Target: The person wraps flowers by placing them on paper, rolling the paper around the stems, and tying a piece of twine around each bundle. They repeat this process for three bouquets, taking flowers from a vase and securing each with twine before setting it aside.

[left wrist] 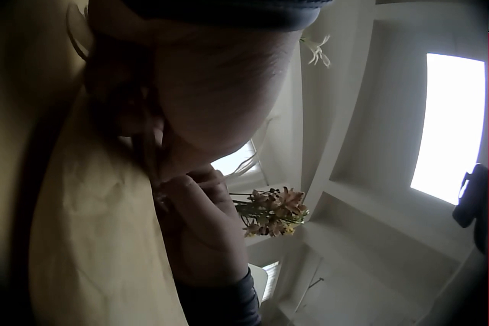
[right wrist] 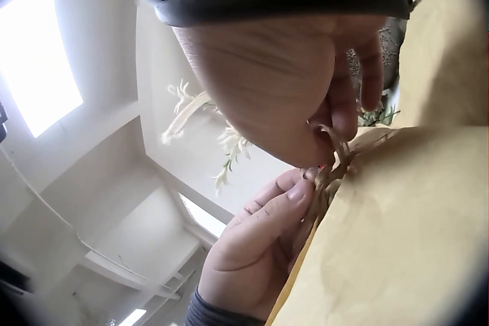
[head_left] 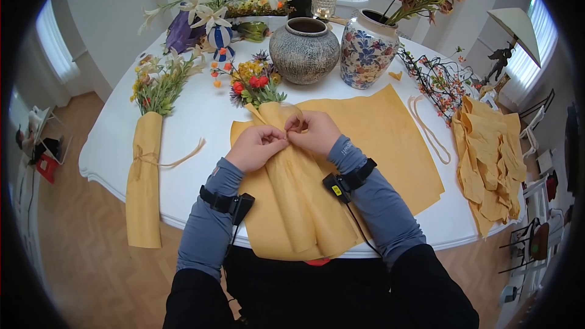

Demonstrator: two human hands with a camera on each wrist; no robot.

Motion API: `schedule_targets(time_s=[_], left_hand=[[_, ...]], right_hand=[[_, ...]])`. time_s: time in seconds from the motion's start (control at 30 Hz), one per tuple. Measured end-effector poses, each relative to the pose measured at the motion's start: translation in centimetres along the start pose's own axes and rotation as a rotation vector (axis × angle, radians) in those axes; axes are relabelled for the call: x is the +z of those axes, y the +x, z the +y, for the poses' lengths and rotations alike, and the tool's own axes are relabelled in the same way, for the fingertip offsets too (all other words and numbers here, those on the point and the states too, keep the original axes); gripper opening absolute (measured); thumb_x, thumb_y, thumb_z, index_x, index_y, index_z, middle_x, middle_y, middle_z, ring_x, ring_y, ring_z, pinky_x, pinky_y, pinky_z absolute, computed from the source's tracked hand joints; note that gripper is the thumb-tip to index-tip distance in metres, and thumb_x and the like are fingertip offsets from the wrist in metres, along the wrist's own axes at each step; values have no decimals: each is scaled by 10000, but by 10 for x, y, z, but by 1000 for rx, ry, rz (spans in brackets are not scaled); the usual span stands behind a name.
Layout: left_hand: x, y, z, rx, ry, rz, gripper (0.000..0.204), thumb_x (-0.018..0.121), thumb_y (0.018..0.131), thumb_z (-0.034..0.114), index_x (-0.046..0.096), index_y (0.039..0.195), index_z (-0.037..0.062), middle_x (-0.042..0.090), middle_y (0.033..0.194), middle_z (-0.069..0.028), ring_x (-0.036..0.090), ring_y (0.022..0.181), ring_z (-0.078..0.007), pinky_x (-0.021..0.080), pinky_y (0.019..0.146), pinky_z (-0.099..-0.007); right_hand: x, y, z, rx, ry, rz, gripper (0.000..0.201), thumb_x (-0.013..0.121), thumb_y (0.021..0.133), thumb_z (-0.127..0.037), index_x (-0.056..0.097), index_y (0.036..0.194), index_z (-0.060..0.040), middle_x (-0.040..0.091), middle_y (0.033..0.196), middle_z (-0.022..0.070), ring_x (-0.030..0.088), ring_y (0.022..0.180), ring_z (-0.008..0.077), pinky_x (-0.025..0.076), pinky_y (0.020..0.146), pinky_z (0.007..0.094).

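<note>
A bouquet of red, yellow and purple flowers (head_left: 259,82) lies in a roll of tan wrapping paper (head_left: 289,189), its heads pointing to the far side of the table. At the neck of the wrap, both hands meet over a thin tan paper string (right wrist: 340,150). My left hand (head_left: 259,147) pinches the string between thumb and fingers, as the right wrist view shows. Close against it, my right hand (head_left: 317,135) pinches the string too, its other fingers bent. Under the wrap, a flat tan sheet (head_left: 396,146) spreads to the right.
A wrapped, string-tied bouquet (head_left: 143,176) lies at left, overhanging the edge. Behind stand a grey pot (head_left: 304,52), a floral vase (head_left: 368,49) and a striped blue-white vase (head_left: 220,39). At right are a loose string (head_left: 429,134), berry twigs (head_left: 436,85) and crumpled paper (head_left: 487,158).
</note>
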State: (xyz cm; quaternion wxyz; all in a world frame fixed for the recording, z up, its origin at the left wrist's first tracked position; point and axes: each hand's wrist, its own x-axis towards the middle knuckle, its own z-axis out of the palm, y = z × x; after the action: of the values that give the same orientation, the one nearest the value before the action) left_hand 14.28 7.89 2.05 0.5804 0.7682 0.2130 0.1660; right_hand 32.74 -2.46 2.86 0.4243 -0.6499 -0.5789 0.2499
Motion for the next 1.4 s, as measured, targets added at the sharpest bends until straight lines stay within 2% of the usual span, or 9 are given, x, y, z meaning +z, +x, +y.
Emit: schedule_targets(time_s=[0.07, 0.23, 0.33, 0.67, 1.1, 1.2, 1.27, 1.33, 1.4], left_hand=[[-1, -2, 5, 2, 43, 1, 179, 668, 960, 153, 708, 1039, -2, 696, 869, 1, 611, 742, -45, 498, 681, -212], [0, -3, 9, -94, -27, -9, 262, 601, 1014, 243, 703, 1024, 2, 632, 794, 32, 512, 596, -46, 431, 565, -215], [-1, -2, 5, -81, -40, -20, 258, 609, 1004, 254, 696, 1044, 14, 639, 789, 23, 538, 596, -54, 454, 550, -227], [-1, -1, 2, -92, -166, -21, 194, 589, 1014, 166, 595, 1142, 21, 637, 803, 11, 538, 633, -52, 431, 551, -217], [-5, -2, 3, -81, -88, -47, 74, 600, 958, 91, 607, 959, 18, 627, 765, -4, 537, 607, -66, 430, 541, -225], [-10, -1, -3, -87, -48, -42, 69, 586, 912, 71, 611, 876, 18, 602, 710, -4, 531, 582, -75, 425, 529, -234], [-12, -2, 0, -89, -27, -38, 87, 580, 890, 74, 614, 830, 21, 588, 679, -3, 528, 572, -79, 421, 521, -239], [-14, -5, 4, -96, 156, -6, 147, 588, 885, 118, 610, 766, 35, 565, 640, 8, 519, 556, -74, 415, 509, -239], [-15, -5, 2, -133, 158, -43, 160, 599, 882, 134, 611, 751, 42, 565, 636, 10, 520, 553, -73, 416, 507, -236]], right_hand=[[5, -4, -6, -112, 89, 98, 167, 711, 810, -90, 685, 954, -10, 697, 802, 92, 679, 768, 149, 549, 732, 283], [5, -2, -3, -138, 4, 115, 159, 709, 816, -94, 665, 935, 1, 695, 810, 112, 683, 767, 167, 549, 726, 295], [5, -2, -3, -136, 9, 120, 156, 712, 818, -94, 660, 932, -1, 692, 807, 117, 683, 763, 174, 548, 720, 299], [-1, -4, -10, -165, -81, 141, 195, 752, 797, -143, 650, 905, -18, 662, 821, 121, 649, 743, 236, 533, 706, 345], [-17, -3, -5, -86, -138, 6, 212, 800, 787, -213, 697, 837, -34, 682, 775, 124, 651, 727, 229, 526, 701, 344], [-30, -3, 5, -92, -241, -27, 233, 817, 809, -220, 699, 822, -19, 695, 781, 107, 641, 710, 175, 528, 693, 317], [-41, -2, 15, 36, -331, -46, 249, 832, 775, -253, 703, 825, -46, 681, 752, 123, 657, 713, 234, 521, 700, 344], [-53, -2, 24, 92, -346, -76, 248, 834, 773, -250, 702, 821, -46, 673, 737, 109, 659, 715, 229, 519, 705, 341], [-55, -1, 32, 148, -361, -105, 248, 837, 771, -248, 701, 817, -46, 665, 723, 95, 661, 717, 225, 516, 710, 338]])
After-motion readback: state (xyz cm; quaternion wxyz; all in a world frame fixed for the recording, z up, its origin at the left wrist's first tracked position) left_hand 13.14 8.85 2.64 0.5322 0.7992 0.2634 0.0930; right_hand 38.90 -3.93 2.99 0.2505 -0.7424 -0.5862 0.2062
